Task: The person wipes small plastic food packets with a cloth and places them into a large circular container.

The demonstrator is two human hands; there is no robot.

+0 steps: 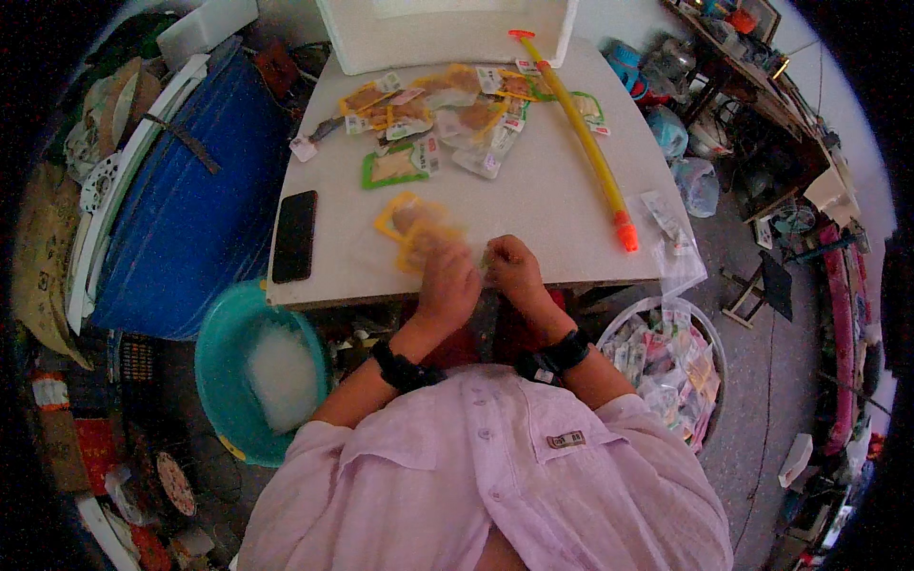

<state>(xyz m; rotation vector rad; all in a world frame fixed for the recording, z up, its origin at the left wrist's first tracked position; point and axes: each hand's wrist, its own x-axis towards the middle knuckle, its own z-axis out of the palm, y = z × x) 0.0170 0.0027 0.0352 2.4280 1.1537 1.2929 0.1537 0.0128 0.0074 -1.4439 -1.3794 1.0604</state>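
My left hand (451, 282) is at the table's near edge, its fingers closed on a yellow-edged packet (423, 246) that is blurred by motion. A second yellow-edged packet (398, 216) lies against it on the far left side. Just to the right, my right hand (513, 265) is curled into a loose fist; whether it pinches something small cannot be seen. Beyond the hands lies a green-edged packet (395, 168), and behind it a spread pile of yellow- and green-edged packets (457, 107).
A black phone (294, 237) lies at the table's left edge. A yellow tube with orange ends (587, 143) lies to the right, near a clear plastic bag (671, 243). A white foam box (446, 43) stands behind. Below are a teal basin (214, 371) and a tub of packets (675, 378).
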